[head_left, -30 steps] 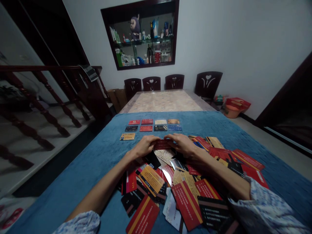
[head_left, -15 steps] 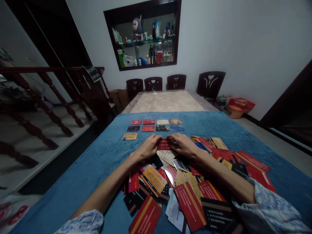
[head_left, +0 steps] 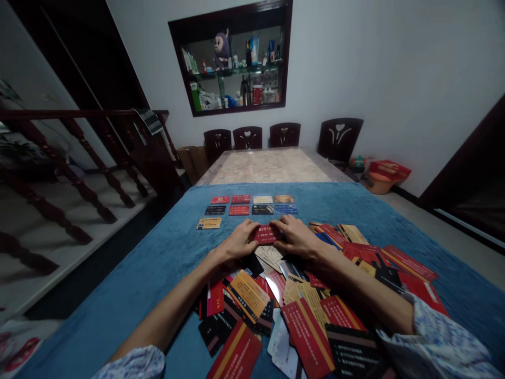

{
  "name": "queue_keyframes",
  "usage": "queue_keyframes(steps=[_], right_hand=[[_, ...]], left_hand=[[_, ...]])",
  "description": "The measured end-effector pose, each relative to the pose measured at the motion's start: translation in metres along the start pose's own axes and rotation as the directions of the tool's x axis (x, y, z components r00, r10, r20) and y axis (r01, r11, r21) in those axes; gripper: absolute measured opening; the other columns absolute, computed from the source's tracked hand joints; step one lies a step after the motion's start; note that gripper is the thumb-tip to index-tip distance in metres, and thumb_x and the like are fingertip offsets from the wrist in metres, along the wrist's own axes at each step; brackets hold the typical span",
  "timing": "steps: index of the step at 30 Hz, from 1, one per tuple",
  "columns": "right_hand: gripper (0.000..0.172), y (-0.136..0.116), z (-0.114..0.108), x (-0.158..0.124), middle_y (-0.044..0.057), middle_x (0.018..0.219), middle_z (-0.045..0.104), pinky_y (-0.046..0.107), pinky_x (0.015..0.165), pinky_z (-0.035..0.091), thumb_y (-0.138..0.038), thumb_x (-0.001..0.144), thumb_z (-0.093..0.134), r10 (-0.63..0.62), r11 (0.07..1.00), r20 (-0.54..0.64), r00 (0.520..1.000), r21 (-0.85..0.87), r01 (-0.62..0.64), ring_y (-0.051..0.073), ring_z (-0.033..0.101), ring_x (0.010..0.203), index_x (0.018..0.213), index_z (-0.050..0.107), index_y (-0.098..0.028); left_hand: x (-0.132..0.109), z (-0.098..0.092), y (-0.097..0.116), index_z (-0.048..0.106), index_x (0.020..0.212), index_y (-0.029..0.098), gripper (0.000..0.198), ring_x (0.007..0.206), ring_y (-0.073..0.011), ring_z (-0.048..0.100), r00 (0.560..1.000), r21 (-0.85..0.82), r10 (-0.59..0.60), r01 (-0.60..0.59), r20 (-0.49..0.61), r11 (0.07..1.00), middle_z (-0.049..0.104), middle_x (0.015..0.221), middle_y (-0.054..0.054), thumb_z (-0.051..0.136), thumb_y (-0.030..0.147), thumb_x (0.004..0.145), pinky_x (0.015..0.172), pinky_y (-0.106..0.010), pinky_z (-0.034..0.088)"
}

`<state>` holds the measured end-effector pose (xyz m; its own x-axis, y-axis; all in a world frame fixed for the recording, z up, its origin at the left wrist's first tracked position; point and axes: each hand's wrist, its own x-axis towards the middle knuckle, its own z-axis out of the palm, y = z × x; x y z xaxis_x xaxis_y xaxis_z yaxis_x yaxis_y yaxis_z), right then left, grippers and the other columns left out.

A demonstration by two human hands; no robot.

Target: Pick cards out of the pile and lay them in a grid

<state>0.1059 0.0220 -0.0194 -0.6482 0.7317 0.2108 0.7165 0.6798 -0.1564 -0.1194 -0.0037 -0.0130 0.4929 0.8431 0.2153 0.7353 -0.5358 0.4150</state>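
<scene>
Between my two hands is a dark red card with white print (head_left: 266, 235), tilted so that its face shows to me. My left hand (head_left: 243, 239) pinches its left edge, and my right hand (head_left: 294, 236) grips the right edge. Below and around my wrists spreads a loose heap of cards, among them a yellow card (head_left: 249, 295), a red card with a gold stripe (head_left: 307, 337) and a black card (head_left: 351, 350). Beyond my hands, several cards lie in rows, with a yellow card (head_left: 209, 223) alone at the left of the nearest row.
A blue cloth (head_left: 158, 252) covers the near part of the table, and the bare stone-patterned tabletop (head_left: 272, 166) shows past it. Dark chairs (head_left: 284, 135) stand at the far end. A wooden railing (head_left: 79, 113) runs along the left.
The red card is tipped up a little more towards me, and more of its print shows. Both hands keep their hold on it, and the view has shifted slightly.
</scene>
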Motion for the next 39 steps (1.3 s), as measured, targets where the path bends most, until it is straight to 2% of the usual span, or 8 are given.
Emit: queue_keyframes(steps=[6, 19, 25, 33, 39], right_hand=[[0.048, -0.004, -0.005, -0.001, 0.014, 0.112, 0.058, 0.037, 0.083, 0.035, -0.041, 0.085, 0.062, 0.015, 0.997, 0.015, 1.0, -0.072, -0.014, 0.028, 0.049, 0.104, 0.126, 0.057, -0.017], [0.047, -0.008, -0.007, -0.001, 0.014, 0.115, 0.06, 0.037, 0.081, 0.036, -0.046, 0.084, 0.062, 0.029, 0.991, 0.042, 0.999, -0.129, -0.023, 0.03, 0.048, 0.108, 0.122, 0.06, -0.018], [0.047, -0.008, -0.01, 0.002, 0.014, 0.113, 0.059, 0.039, 0.082, 0.038, -0.049, 0.084, 0.063, 0.032, 0.99, 0.05, 0.998, -0.14, -0.025, 0.031, 0.048, 0.107, 0.121, 0.062, -0.02], [0.046, -0.014, -0.022, 0.014, 0.016, 0.116, 0.059, 0.042, 0.083, 0.04, -0.049, 0.083, 0.064, 0.036, 0.982, 0.092, 0.995, -0.186, -0.018, 0.032, 0.048, 0.11, 0.119, 0.063, -0.02], [0.041, -0.017, -0.03, 0.031, 0.015, 0.119, 0.06, 0.042, 0.086, 0.04, -0.047, 0.084, 0.064, 0.025, 0.974, 0.119, 0.993, -0.228, 0.003, 0.032, 0.049, 0.113, 0.113, 0.065, -0.017]], left_hand=[[-0.002, -0.004, 0.003, 0.055, 0.119, 0.015, 0.046, 0.105, -0.0229, 0.056, 0.999, -0.003, 0.006, -0.005, 0.045, 1.0, 0.055, 0.114, -0.01, 0.06, 0.012, 0.073, 0.097, -0.039, 0.047], [-0.004, -0.002, -0.001, 0.054, 0.118, 0.015, 0.04, 0.111, -0.0251, 0.053, 0.999, 0.062, 0.016, -0.019, 0.049, 0.998, 0.054, 0.117, -0.011, 0.059, 0.015, 0.078, 0.101, -0.04, 0.044], [-0.003, -0.006, 0.002, 0.054, 0.116, 0.016, 0.037, 0.111, -0.0255, 0.052, 0.996, 0.12, -0.015, 0.005, 0.086, 0.993, 0.052, 0.118, -0.011, 0.06, 0.017, 0.08, 0.101, -0.041, 0.044], [0.001, -0.011, -0.009, 0.054, 0.113, 0.017, 0.037, 0.108, -0.0249, 0.052, 0.997, 0.166, -0.017, 0.003, 0.079, 0.986, 0.052, 0.116, -0.01, 0.058, 0.013, 0.076, 0.098, -0.04, 0.046], [0.01, -0.02, -0.02, 0.051, 0.118, 0.018, 0.045, 0.112, -0.0267, 0.051, 0.996, 0.223, -0.014, -0.007, 0.09, 0.975, 0.051, 0.118, -0.011, 0.059, 0.012, 0.074, 0.099, -0.041, 0.046]])
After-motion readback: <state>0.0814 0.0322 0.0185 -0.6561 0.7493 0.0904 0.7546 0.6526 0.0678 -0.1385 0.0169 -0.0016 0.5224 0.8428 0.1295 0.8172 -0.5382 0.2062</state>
